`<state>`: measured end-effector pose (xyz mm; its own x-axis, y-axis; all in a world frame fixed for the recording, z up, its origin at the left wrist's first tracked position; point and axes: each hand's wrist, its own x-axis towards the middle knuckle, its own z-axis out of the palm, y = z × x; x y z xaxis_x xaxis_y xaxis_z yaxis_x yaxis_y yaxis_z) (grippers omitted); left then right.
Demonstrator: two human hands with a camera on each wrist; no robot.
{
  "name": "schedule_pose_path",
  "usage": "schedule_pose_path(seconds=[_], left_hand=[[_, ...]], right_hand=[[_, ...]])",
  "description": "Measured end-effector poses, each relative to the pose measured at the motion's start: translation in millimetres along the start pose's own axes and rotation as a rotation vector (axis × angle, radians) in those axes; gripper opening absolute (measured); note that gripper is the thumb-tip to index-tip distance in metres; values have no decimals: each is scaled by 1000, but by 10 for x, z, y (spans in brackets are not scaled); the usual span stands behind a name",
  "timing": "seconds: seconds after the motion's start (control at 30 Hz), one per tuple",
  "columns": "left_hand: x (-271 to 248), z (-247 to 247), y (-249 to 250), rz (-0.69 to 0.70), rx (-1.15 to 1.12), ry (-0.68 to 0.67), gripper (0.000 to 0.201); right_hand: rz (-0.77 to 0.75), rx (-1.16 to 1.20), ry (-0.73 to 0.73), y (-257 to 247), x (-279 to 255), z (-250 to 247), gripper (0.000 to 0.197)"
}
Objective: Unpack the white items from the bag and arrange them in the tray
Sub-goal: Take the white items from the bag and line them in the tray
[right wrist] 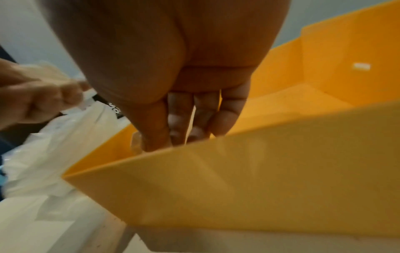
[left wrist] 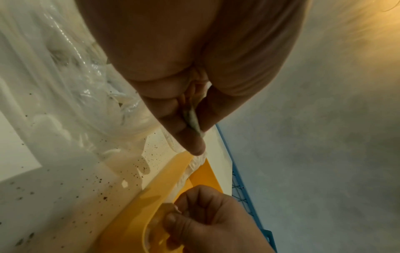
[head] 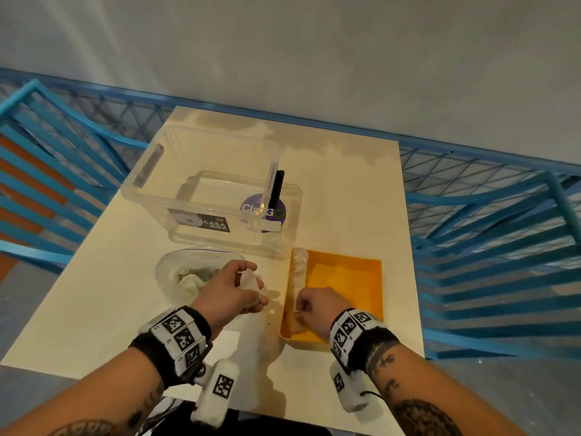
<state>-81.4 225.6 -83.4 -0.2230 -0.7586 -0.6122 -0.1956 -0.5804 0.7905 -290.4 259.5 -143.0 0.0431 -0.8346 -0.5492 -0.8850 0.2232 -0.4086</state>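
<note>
A yellow tray (head: 371, 278) lies on the cream table, right of centre. A long white wrapped item (head: 298, 272) lies along its left wall. My right hand (head: 309, 308) grips the near end of that item inside the tray; its curled fingers (right wrist: 203, 118) reach down behind the tray wall (right wrist: 259, 179). My left hand (head: 242, 287) holds a crumpled white item (head: 250, 280) just above the table, left of the tray, pinched between thumb and fingers (left wrist: 193, 119). The clear plastic bag (head: 185, 275) lies open to the left with more white pieces inside.
A clear storage box (head: 207, 190) with a black clip stands behind the bag and tray. Blue metal railings (head: 487, 221) run along both sides and behind the table. The table's near edge lies just under my wrists.
</note>
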Motion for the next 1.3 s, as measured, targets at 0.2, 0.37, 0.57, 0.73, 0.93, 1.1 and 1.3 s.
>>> schedule_pose_path(seconds=[0.2, 0.37, 0.57, 0.73, 0.93, 1.1, 1.3], left_hand=[[14, -82, -53, 22, -12, -17, 58], [5, -47, -26, 72, 71, -14, 42], [33, 34, -30, 125, 151, -48, 35], [103, 174, -28, 160, 228, -76, 43], [190, 385, -51, 204, 259, -97, 79], [248, 365, -143, 209, 488, -41, 50], [181, 323, -284, 165, 729, -21, 34]], right_hand=[[114, 148, 106, 13, 218, 4, 9], [120, 154, 92, -8, 282, 27, 10], [162, 166, 148, -26, 215, -50, 19], [-11, 475, 268, -128, -49, -323, 14], [-144, 466, 235, -233, -239, -352, 12], [-61, 511, 315, -63, -217, -290, 14], [36, 313, 149, 110, -191, -91, 6]])
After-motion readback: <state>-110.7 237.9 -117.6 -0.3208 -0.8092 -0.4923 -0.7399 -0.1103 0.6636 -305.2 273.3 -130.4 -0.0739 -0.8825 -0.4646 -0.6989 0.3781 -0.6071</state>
